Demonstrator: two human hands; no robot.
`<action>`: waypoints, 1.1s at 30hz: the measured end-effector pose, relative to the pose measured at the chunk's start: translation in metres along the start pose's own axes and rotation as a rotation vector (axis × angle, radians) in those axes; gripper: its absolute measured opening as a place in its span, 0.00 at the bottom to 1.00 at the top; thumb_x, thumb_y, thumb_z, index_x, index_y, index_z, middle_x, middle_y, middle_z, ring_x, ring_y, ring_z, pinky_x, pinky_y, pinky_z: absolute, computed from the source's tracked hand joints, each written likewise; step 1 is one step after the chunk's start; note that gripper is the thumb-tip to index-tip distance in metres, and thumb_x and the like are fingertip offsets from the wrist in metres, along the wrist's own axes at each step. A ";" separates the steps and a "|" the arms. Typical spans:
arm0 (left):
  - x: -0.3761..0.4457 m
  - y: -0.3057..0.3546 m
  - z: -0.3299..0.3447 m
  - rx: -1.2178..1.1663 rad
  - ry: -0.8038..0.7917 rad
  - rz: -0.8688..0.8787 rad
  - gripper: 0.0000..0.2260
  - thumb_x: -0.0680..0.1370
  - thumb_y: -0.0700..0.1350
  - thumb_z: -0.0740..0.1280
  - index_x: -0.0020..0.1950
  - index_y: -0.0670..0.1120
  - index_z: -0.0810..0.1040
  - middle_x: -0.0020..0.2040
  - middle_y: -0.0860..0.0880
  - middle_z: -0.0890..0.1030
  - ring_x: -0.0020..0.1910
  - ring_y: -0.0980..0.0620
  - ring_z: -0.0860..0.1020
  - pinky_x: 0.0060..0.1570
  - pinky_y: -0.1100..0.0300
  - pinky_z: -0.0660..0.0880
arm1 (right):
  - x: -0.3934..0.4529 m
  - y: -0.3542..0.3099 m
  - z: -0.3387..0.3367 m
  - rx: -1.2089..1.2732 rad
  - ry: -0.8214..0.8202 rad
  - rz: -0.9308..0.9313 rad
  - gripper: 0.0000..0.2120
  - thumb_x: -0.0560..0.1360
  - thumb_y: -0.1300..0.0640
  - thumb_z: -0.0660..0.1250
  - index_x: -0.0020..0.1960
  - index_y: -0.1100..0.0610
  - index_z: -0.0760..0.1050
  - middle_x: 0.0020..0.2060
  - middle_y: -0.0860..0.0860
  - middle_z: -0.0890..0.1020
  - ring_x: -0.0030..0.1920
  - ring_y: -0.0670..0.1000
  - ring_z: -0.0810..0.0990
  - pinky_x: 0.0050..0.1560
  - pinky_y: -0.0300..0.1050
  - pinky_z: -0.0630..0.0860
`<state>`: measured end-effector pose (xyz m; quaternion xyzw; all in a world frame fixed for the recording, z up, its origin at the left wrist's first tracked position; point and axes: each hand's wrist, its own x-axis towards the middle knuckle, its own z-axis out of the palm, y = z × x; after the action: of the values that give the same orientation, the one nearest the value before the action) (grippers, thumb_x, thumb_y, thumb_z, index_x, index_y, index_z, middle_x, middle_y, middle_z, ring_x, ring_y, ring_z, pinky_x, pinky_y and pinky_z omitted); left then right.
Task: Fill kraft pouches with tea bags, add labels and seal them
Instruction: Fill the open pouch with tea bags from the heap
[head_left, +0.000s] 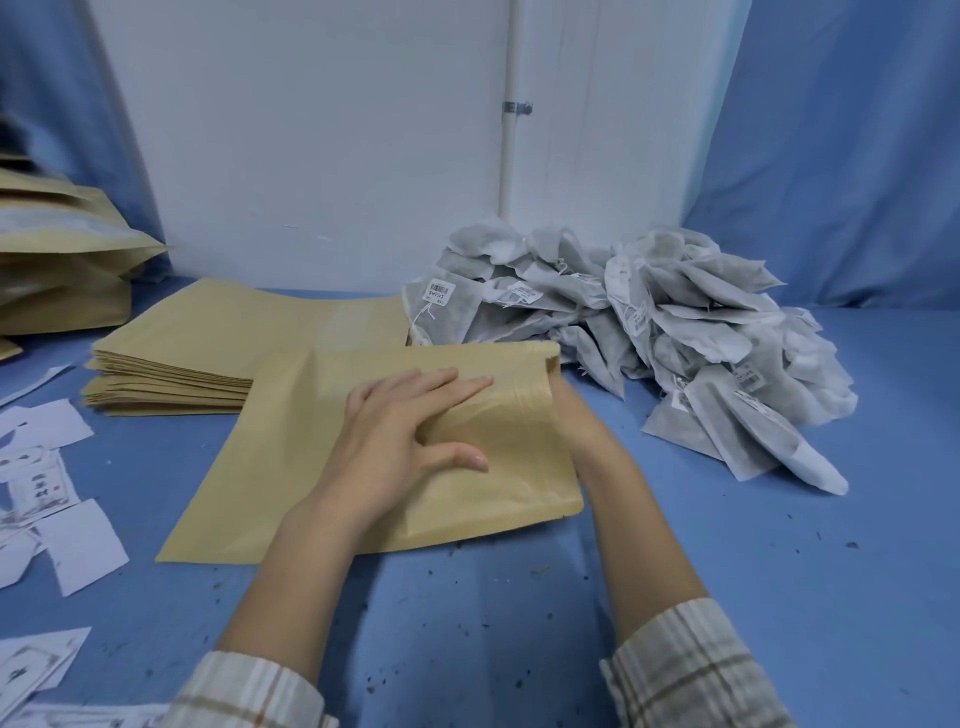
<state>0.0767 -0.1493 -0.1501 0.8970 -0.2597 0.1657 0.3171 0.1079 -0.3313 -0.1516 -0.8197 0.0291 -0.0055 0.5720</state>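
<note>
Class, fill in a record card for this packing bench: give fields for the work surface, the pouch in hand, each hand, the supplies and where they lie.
Surface: blue cloth
Pouch in hand: kraft pouch, lying flat, mouth to the right
Left hand: rests on top of pouch near its mouth
Right hand: at pouch mouth, fingers hidden
Empty pouches: stacked behind
Tea bags: heaped at right
Labels: loose at left

One view only, my head camera; worn high, angled forward and down over the blue table (727, 597); close to the work; wide-angle, edges bowed.
</note>
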 end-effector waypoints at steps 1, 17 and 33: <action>0.000 0.002 -0.001 0.007 0.000 0.016 0.30 0.59 0.65 0.67 0.61 0.70 0.65 0.67 0.59 0.71 0.69 0.57 0.64 0.69 0.58 0.52 | 0.001 0.000 0.005 0.014 -0.035 0.062 0.17 0.82 0.55 0.52 0.67 0.61 0.67 0.61 0.56 0.74 0.59 0.52 0.73 0.53 0.39 0.65; -0.011 -0.053 -0.046 0.184 0.239 -0.264 0.28 0.65 0.61 0.70 0.65 0.61 0.72 0.61 0.59 0.76 0.63 0.54 0.70 0.62 0.56 0.56 | 0.048 -0.029 0.044 -0.105 0.308 -0.217 0.17 0.74 0.63 0.56 0.54 0.51 0.79 0.38 0.47 0.78 0.28 0.44 0.71 0.29 0.33 0.67; -0.013 -0.059 -0.047 0.110 0.270 -0.325 0.30 0.62 0.64 0.69 0.64 0.62 0.73 0.59 0.60 0.77 0.61 0.57 0.68 0.58 0.61 0.53 | 0.041 -0.017 0.017 0.379 0.257 -0.164 0.11 0.66 0.56 0.75 0.46 0.50 0.76 0.47 0.54 0.81 0.45 0.51 0.81 0.48 0.48 0.78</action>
<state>0.0936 -0.0746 -0.1493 0.9126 -0.0576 0.2450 0.3221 0.1504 -0.3114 -0.1427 -0.6900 0.0336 -0.1616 0.7047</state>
